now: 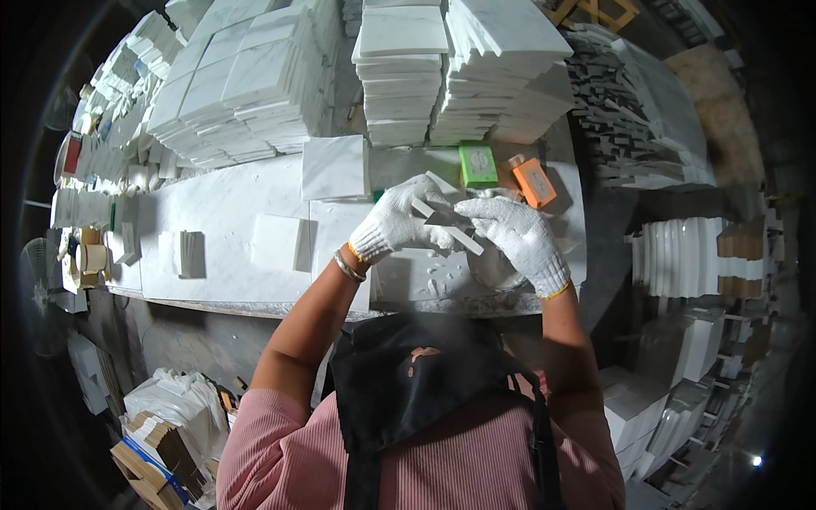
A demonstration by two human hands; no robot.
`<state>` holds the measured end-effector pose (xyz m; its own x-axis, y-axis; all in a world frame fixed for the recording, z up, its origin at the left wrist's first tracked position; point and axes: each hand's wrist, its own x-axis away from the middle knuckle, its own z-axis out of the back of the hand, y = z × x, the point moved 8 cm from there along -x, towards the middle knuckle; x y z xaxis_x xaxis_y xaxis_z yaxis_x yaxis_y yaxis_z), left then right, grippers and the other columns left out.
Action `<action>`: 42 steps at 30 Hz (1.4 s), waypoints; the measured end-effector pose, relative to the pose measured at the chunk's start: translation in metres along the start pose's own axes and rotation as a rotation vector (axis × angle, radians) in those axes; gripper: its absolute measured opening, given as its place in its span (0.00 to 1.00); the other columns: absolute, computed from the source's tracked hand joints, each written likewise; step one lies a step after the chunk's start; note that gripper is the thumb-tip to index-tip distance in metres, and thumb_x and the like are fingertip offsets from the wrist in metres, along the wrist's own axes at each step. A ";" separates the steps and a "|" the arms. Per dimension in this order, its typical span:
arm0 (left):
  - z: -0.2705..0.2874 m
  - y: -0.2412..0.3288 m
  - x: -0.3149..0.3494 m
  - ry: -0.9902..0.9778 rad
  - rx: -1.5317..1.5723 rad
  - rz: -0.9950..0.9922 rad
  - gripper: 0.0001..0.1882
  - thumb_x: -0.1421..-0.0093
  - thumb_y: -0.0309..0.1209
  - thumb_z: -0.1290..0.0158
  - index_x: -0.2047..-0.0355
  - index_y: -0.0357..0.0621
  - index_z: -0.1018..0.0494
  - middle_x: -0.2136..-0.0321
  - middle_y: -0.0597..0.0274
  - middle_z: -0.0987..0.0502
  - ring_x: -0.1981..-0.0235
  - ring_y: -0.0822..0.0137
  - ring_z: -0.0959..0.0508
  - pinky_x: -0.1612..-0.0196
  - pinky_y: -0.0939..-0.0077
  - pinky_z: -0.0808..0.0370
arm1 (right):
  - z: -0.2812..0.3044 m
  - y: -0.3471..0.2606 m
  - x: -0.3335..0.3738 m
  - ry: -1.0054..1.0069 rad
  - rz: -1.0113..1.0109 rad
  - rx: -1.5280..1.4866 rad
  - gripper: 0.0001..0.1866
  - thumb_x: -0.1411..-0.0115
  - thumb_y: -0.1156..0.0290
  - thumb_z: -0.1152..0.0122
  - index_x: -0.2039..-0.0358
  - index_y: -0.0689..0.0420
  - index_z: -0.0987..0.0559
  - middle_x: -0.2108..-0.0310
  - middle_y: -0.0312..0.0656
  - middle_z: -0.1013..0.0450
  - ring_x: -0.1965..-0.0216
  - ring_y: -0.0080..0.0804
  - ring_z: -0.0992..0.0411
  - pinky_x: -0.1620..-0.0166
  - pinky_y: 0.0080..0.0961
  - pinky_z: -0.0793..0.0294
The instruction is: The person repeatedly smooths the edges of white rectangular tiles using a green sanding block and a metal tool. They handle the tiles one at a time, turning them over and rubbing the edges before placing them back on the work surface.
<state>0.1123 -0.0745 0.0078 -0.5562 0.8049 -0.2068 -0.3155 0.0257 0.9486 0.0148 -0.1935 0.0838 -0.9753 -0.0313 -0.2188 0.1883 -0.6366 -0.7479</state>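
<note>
My left hand [398, 223], in a white knit glove, is closed on a few narrow white marble strips [466, 240] that stick out between its fingers at different angles. My right hand [520, 238], gloved the same way, faces it from the right. Its fingertips are drawn together close to the strips; whether something small sits in them is hidden. Below the hands, small white chips [435, 282] lie on a darker patch of the worktable [229, 204]. A round dish-like thing [493, 265] shows partly under my right hand.
Tall stacks of marble tiles [399, 38] stand along the back. A green box [478, 164] and an orange box [534, 183] lie beyond my hands. Tile pieces [280, 242] rest at left. More stacked slabs [680, 259] stand to the right, and cardboard [153, 459] sits at lower left.
</note>
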 end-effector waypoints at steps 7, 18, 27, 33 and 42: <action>-0.004 -0.013 -0.001 -0.038 0.096 0.164 0.23 0.54 0.38 0.29 0.63 0.37 0.22 0.67 0.59 0.20 0.68 0.65 0.20 0.62 0.72 0.24 | 0.003 -0.001 -0.011 -0.055 0.010 0.020 0.14 0.43 0.75 0.39 0.55 0.52 0.16 0.60 0.40 0.19 0.59 0.36 0.22 0.53 0.30 0.24; -0.007 -0.020 0.000 -0.031 0.076 0.149 0.22 0.55 0.37 0.30 0.63 0.37 0.22 0.67 0.59 0.20 0.68 0.69 0.21 0.62 0.73 0.24 | 0.020 -0.003 0.009 -0.090 -0.013 0.100 0.18 0.45 0.80 0.41 0.55 0.51 0.16 0.65 0.40 0.20 0.64 0.36 0.23 0.58 0.29 0.23; -0.004 -0.018 -0.001 -0.015 0.202 0.206 0.21 0.54 0.39 0.31 0.64 0.37 0.21 0.68 0.62 0.20 0.68 0.71 0.22 0.63 0.75 0.24 | 0.019 -0.009 0.005 -0.028 0.041 0.112 0.18 0.46 0.81 0.40 0.55 0.54 0.17 0.65 0.40 0.20 0.66 0.36 0.23 0.59 0.30 0.23; -0.007 -0.021 0.001 -0.003 0.214 0.193 0.18 0.53 0.39 0.31 0.68 0.39 0.20 0.68 0.61 0.20 0.67 0.68 0.20 0.62 0.73 0.24 | 0.021 -0.014 0.008 -0.046 0.026 0.120 0.17 0.45 0.81 0.40 0.54 0.56 0.17 0.67 0.43 0.21 0.66 0.37 0.23 0.59 0.30 0.23; -0.008 -0.019 0.002 0.014 0.141 0.200 0.19 0.54 0.40 0.31 0.67 0.39 0.19 0.67 0.61 0.20 0.67 0.69 0.20 0.61 0.72 0.23 | 0.020 -0.011 0.013 0.031 -0.051 0.084 0.17 0.46 0.81 0.40 0.55 0.56 0.17 0.66 0.42 0.21 0.66 0.37 0.23 0.59 0.30 0.23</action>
<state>0.1111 -0.0775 -0.0122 -0.6077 0.7940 -0.0137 -0.0884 -0.0505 0.9948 -0.0021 -0.2020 0.1020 -0.9791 0.0256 -0.2017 0.1267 -0.6989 -0.7039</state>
